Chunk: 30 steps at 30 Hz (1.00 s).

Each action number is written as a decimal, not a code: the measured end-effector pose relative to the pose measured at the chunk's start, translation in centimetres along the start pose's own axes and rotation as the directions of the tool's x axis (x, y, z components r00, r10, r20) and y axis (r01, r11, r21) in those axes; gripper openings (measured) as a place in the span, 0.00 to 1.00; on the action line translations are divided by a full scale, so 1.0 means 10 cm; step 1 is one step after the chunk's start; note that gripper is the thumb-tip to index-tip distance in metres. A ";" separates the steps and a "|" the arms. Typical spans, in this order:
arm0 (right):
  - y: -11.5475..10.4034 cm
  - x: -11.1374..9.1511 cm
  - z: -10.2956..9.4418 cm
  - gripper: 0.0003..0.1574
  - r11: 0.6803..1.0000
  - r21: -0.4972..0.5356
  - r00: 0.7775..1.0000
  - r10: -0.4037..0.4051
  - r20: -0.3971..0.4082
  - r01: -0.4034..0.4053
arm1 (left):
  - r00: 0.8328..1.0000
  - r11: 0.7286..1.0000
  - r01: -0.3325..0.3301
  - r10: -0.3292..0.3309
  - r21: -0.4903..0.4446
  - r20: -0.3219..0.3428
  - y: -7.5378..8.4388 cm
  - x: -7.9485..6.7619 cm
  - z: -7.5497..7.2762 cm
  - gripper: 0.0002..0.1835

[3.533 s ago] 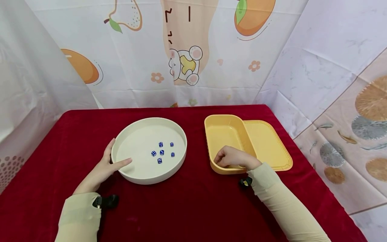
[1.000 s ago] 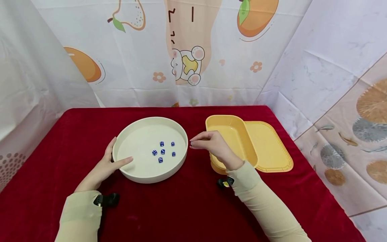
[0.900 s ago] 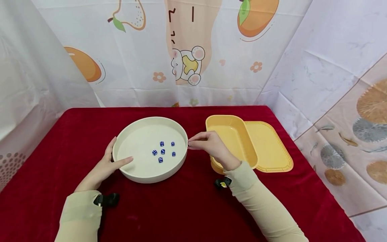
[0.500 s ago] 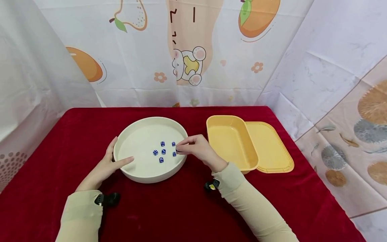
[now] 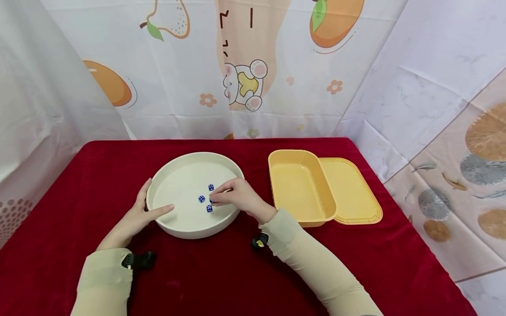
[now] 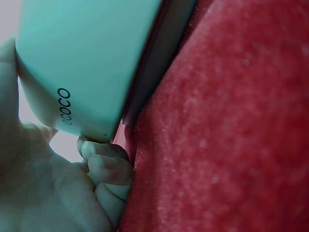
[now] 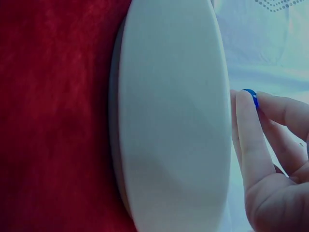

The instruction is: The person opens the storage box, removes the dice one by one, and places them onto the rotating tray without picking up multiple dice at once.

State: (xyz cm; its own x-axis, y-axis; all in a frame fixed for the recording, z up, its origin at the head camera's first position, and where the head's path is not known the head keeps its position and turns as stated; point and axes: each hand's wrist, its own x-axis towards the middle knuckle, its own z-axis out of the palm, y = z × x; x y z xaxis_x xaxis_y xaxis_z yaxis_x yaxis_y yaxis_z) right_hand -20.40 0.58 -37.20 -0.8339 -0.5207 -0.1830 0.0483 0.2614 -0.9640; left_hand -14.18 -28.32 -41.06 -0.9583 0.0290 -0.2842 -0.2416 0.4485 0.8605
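My left hand [image 5: 136, 221] holds the round white tray [image 5: 170, 175] at its left side, thumb over the rim and other fingers outside. In the left wrist view its fingertips [image 6: 111, 169] curl by the tray's lower edge, near the printed lettering. My right hand [image 5: 243, 197] reaches over the tray's right rim and pinches a blue die [image 7: 252, 96] between thumb and fingertips. Close around those fingertips lie other blue dice with white pips, among them a rear die [image 5: 211, 187], a left die [image 5: 201, 199] and a front die [image 5: 209, 208]. The hand hides the dice on the right.
A yellow rectangular box [image 5: 276, 175], without a lid on it, stands to the right of the tray. Its flat yellow lid [image 5: 356, 193] lies beside it. A red cloth [image 5: 205, 272] covers the table, with patterned curtains [image 5: 170, 87] behind and at the sides.
My right hand has come out of the yellow box with a die, moved left across the tray's rim, and now is lower among the dice inside. The left hand stays put.
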 end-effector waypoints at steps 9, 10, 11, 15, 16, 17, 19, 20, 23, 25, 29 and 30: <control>0.02 0.12 0.26 0.09 1.000 -0.014 0.999 -0.019 0.040 0.019 | 1.000 1.000 -0.007 0.007 0.002 -0.007 -0.03 -0.01 -0.02 0.60; 0.02 0.13 0.28 0.08 1.000 -0.015 0.999 -0.027 0.042 0.028 | 1.000 1.000 -0.008 0.008 0.002 -0.005 -0.03 -0.01 -0.02 0.60; 0.03 0.14 0.30 0.08 0.999 -0.021 0.999 -0.035 0.041 0.036 | 1.000 1.000 -0.009 0.009 0.001 -0.005 -0.03 -0.01 -0.01 0.60; 0.04 0.16 0.34 0.07 0.997 -0.061 0.998 -0.055 0.028 0.057 | 1.000 1.000 -0.013 0.013 0.000 -0.002 -0.03 0.01 -0.01 0.60; 0.05 0.17 0.35 0.06 0.995 -0.080 0.998 -0.060 0.024 0.062 | 1.000 1.000 -0.013 0.013 0.001 -0.001 -0.03 0.01 -0.02 0.60; 0.05 0.18 0.36 0.06 0.992 -0.103 0.998 -0.066 0.017 0.067 | 1.000 1.000 -0.014 0.014 0.002 -0.001 -0.03 0.01 -0.02 0.60; 0.06 0.19 0.36 0.06 0.987 -0.140 0.997 -0.073 0.009 0.074 | 1.000 1.000 -0.014 0.014 0.007 0.000 -0.02 0.01 -0.02 0.60; 0.06 0.20 0.37 0.06 0.985 -0.154 0.997 -0.077 0.009 0.077 | 1.000 1.000 -0.018 0.018 0.006 -0.002 -0.01 0.01 -0.02 0.61; 0.07 0.21 0.38 0.06 0.979 -0.192 0.997 -0.072 0.006 0.072 | 1.000 1.000 -0.022 0.022 0.001 -0.004 0.01 0.00 -0.02 0.61; 0.07 0.22 0.39 0.06 0.973 -0.222 0.998 -0.060 0.006 0.060 | 1.000 1.000 -0.023 0.023 -0.005 -0.005 0.02 0.00 -0.01 0.61; 0.07 0.21 0.42 0.06 0.943 -0.330 0.998 -0.055 -0.004 0.050 | 1.000 1.000 -0.018 0.018 -0.011 -0.003 0.02 -0.02 0.01 0.62; 0.07 0.21 0.43 0.06 0.935 -0.351 0.998 -0.058 -0.003 0.053 | 1.000 1.000 -0.018 0.018 -0.013 -0.003 0.02 -0.02 0.01 0.62</control>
State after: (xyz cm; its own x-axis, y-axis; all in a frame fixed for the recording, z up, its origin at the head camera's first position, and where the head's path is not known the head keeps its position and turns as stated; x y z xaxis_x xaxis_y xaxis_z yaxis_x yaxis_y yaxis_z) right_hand -19.75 -3.85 -39.12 -0.8371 -0.5322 -0.1266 -0.1917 0.5022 -0.8432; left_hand -14.03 -28.17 -40.88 -0.9631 0.0341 -0.2670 -0.2260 0.4362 0.8710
